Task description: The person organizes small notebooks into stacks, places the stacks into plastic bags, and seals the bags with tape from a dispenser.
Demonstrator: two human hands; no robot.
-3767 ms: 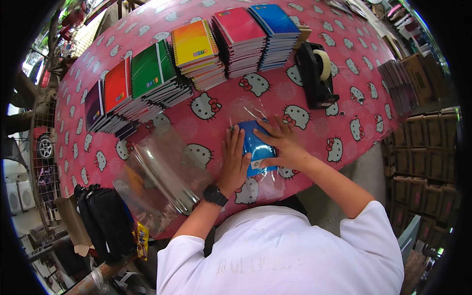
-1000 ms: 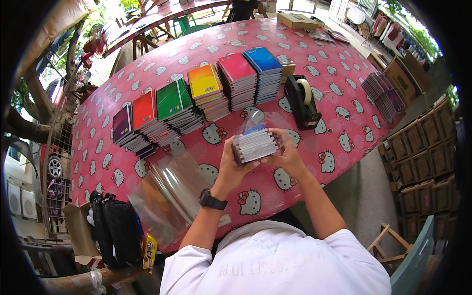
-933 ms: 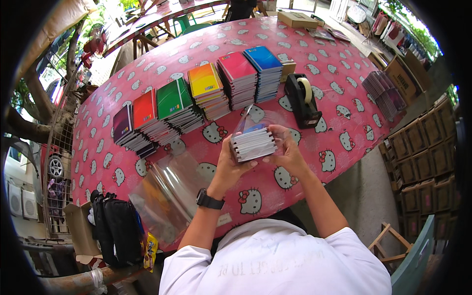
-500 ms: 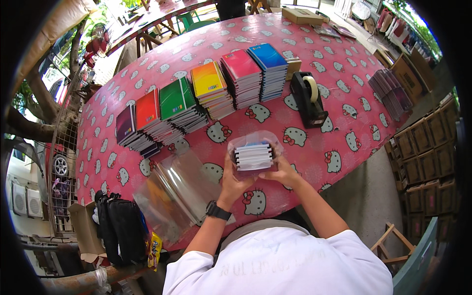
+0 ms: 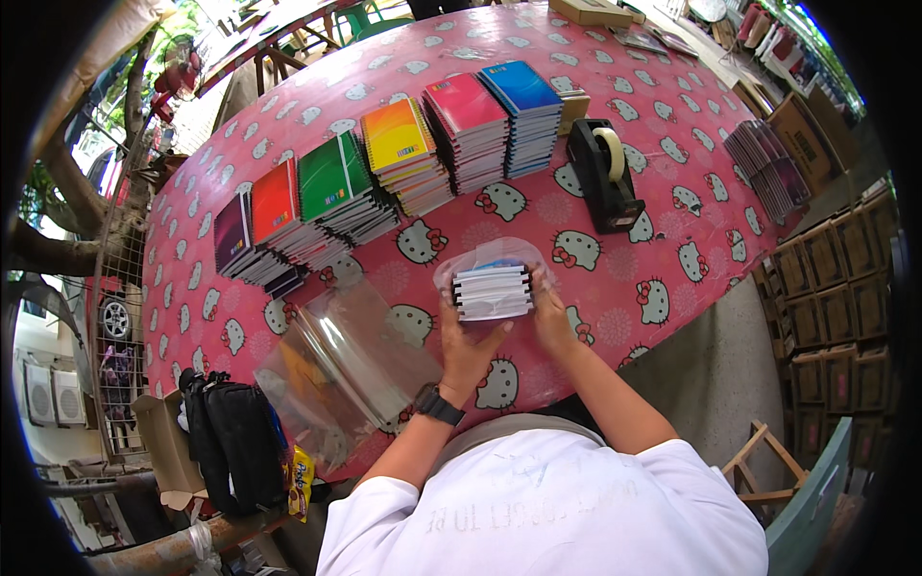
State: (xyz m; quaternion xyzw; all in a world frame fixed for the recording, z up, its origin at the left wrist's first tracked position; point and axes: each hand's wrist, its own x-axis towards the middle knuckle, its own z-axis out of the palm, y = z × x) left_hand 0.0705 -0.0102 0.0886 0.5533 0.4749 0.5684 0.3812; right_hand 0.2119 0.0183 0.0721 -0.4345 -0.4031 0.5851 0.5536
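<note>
Between my two hands stands a small stack of notebooks (image 5: 492, 294), page edges toward me, with a bit of blue showing at its top. A clear plastic wrap (image 5: 451, 266) surrounds it and flares out at the far side. My left hand (image 5: 467, 348) grips the stack's left side, thumb at the near edge. My right hand (image 5: 551, 317) presses along the right side. Clear plastic sheets or bags (image 5: 336, 350) lie to the left of my left hand. Beyond are piles of spiral notebooks: purple (image 5: 233, 228), red (image 5: 275, 199), green (image 5: 334, 177), yellow (image 5: 398, 132), pink (image 5: 465, 104) and blue (image 5: 521, 88).
A black tape dispenser (image 5: 605, 178) stands right of the blue pile. Purple packs (image 5: 764, 163) sit at the table's right edge, near stacked brown boxes (image 5: 836, 298). A black bag (image 5: 235, 437) and a yellow snack packet (image 5: 301, 485) are at the lower left. A chair (image 5: 812, 490) stands lower right.
My right hand has shifted from the stack's near right corner up along its right side. My left thumb now lies at the near edge. The view has tilted slightly.
</note>
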